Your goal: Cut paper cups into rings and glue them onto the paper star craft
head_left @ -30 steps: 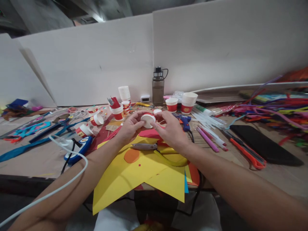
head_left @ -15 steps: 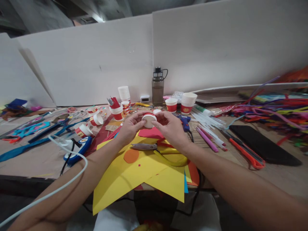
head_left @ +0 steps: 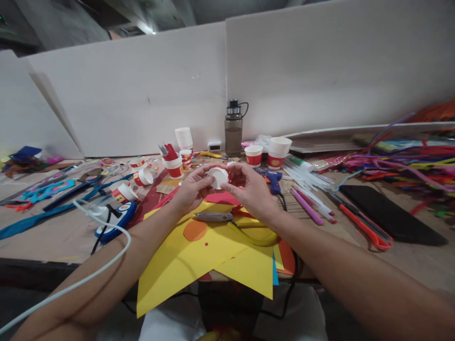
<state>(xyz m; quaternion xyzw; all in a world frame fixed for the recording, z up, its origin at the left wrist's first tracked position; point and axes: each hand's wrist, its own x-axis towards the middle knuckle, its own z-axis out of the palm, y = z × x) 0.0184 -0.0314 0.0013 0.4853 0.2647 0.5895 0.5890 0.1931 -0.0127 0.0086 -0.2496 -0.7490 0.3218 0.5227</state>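
Note:
A small red and white paper cup (head_left: 218, 178) is held up between both hands, its round white end facing me. My left hand (head_left: 193, 189) grips its left side with thumb and fingers. My right hand (head_left: 250, 189) closes on its right side, the thumb at the lower edge; some fingers are hidden behind. Below the hands, scissors (head_left: 213, 216) with yellow handles lie on yellow paper sheets (head_left: 177, 270). An orange paper disc (head_left: 195, 230) rests left of the blades. Red paper (head_left: 222, 196) lies just under the cup.
A blue glue gun (head_left: 273, 181) with a black cord lies right of the hands. Farther right are markers (head_left: 306, 206), an orange cutter (head_left: 366, 227) and a black phone-like slab (head_left: 389, 215). Stacked cups (head_left: 279, 152) and a bottle (head_left: 233, 129) stand behind. A white cable (head_left: 106, 265) crosses my left forearm.
The cup has turned slightly between my fingers, so its round end now looks whiter and more red side shows. Both hands stay in nearly the same place.

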